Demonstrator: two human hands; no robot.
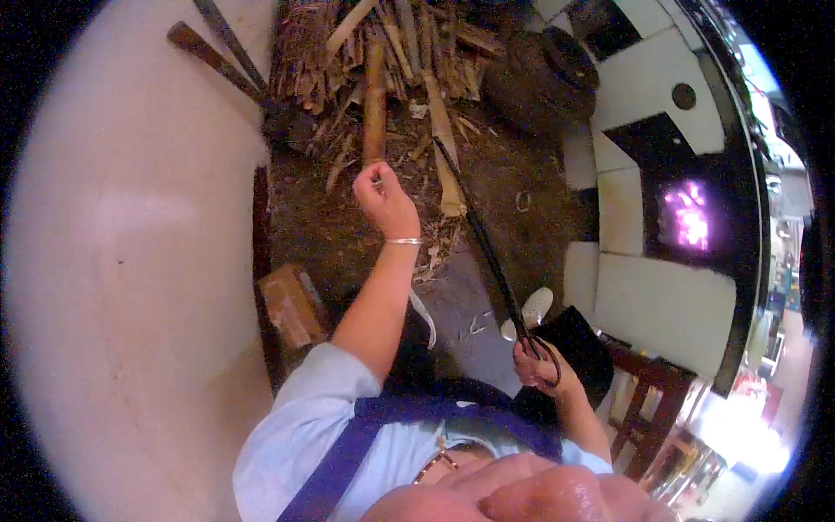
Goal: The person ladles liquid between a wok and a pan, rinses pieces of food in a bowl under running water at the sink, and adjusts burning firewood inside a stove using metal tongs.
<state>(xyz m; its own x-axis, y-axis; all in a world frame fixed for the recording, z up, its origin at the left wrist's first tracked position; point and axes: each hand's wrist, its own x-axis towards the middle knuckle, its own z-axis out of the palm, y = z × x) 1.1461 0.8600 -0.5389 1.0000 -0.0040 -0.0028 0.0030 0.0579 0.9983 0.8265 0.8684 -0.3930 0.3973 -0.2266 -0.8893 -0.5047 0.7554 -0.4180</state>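
My left hand (383, 202), with a bracelet at the wrist, is closed around the near end of a brown wooden stick (375, 100). The stick's far end reaches into the pile of split firewood (313, 61). In my right hand (544, 370) are long black fire tongs (487, 248), gripped at their looped handles. Their narrow tip points away from me, close to a long pale piece of wood (442, 143) that lies across the floor toward me.
At right stands a white-tiled stove (665, 296) with a bright glow in its opening (687, 216). A cardboard box (291, 304) sits by the left wall. A wooden stool (644, 400) is near my right side. Two dark handles (213, 56) lean on the wall. Wood scraps litter the floor.
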